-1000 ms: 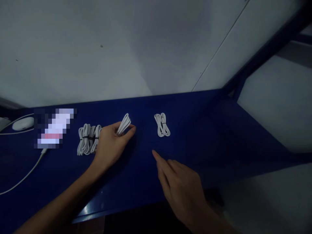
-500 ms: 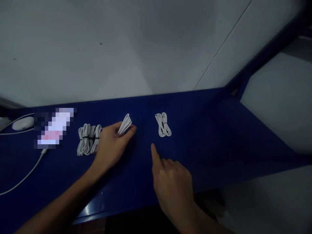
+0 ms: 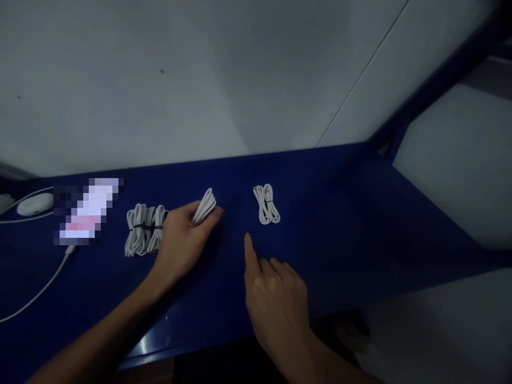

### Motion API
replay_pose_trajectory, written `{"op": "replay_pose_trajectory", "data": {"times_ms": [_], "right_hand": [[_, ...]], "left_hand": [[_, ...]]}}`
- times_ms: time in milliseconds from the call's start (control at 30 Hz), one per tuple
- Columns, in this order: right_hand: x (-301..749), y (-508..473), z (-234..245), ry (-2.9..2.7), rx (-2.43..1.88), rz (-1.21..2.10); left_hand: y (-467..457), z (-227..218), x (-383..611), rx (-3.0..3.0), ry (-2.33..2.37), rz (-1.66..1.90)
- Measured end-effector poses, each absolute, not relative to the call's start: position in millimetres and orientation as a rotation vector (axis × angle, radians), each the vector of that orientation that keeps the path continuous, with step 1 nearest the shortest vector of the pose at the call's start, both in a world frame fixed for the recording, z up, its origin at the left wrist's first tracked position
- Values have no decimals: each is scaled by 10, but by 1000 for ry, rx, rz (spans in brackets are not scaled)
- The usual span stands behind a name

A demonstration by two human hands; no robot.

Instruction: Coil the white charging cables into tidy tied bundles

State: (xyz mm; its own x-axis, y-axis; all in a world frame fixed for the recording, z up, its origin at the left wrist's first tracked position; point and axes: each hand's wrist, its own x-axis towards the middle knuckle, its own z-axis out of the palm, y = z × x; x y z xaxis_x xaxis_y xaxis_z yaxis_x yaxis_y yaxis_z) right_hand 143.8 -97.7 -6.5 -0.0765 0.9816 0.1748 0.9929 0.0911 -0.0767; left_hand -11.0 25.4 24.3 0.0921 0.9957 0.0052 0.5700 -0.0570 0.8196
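Note:
My left hand [image 3: 184,240] is closed around a coiled white cable [image 3: 205,205], whose looped end sticks up between thumb and fingers. Beside that hand, to its left, several white cable bundles [image 3: 140,229] with black ties lie close together, partly covered by the hand. My right hand [image 3: 278,304] has its index finger stretched out, the tip over the blue table; the other fingers are curled under, and nothing shows in them. Beyond that fingertip lies a single white cable bundle [image 3: 267,204], bound at its middle with a dark tie. Neither hand touches it.
The blue table [image 3: 344,229] runs up to a pale wall [image 3: 200,106]. On the left are a blurred-out phone [image 3: 90,208] with a white charging cord [image 3: 50,288] plugged in, and a white rounded object [image 3: 36,204]. A blue frame [image 3: 436,90] borders the right side.
My right hand has shifted slightly left, its index finger still extended. The left hand keeps its grip on the cable. The whole view has moved a little.

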Motion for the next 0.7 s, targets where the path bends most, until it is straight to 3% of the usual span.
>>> {"op": "replay_pose_trajectory", "data": {"times_ms": [700], "right_hand": [[1408,-968,-41,-2139,-2019,2]], "left_hand": [[241,236,-109,1677,1539,824]]}}
